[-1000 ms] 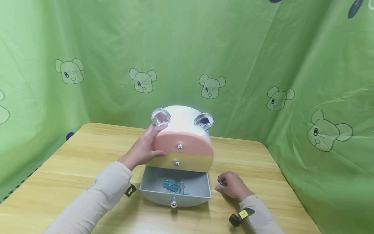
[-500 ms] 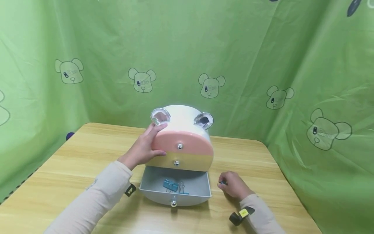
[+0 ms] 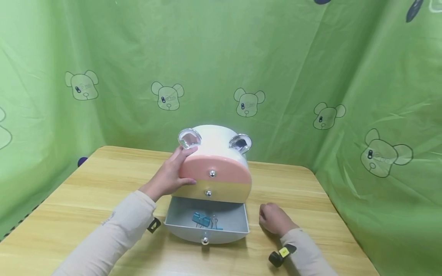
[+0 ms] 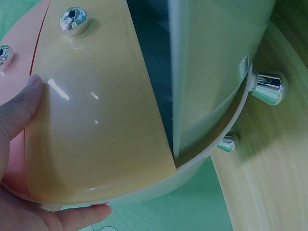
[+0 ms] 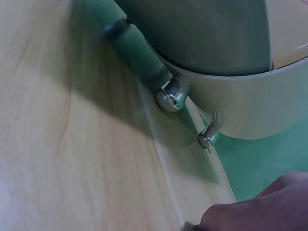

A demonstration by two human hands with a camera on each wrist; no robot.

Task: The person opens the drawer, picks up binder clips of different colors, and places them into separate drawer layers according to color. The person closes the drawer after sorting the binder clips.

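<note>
A small round-topped desk drawer organizer [image 3: 221, 142] with silver ears stands on the table. My left hand [image 3: 169, 174] grips its left side, thumb [image 4: 21, 110] on the front at the seam of the pink and yellow drawers, fingers around the shell. The grey bottom drawer [image 3: 207, 237] is pulled out. Inside lie a teal binder clip [image 3: 201, 219] and another one with its wire handles upright [image 3: 215, 222]. To the right of that drawer, my right hand [image 3: 276, 218] is low over the table with curled fingers, around a small teal binder clip now mostly hidden by them.
The organizer stands on short silver feet [image 5: 172, 94]. Silver knobs [image 3: 205, 240] stick out from the drawers. The wooden table [image 3: 103, 184] extends to both sides, with a green curtain [image 3: 214, 46] behind and at the sides.
My right hand has shifted slightly right and turned, so the teal clip between its fingers no longer shows in the head view. My left hand and the organizer have stayed put.
</note>
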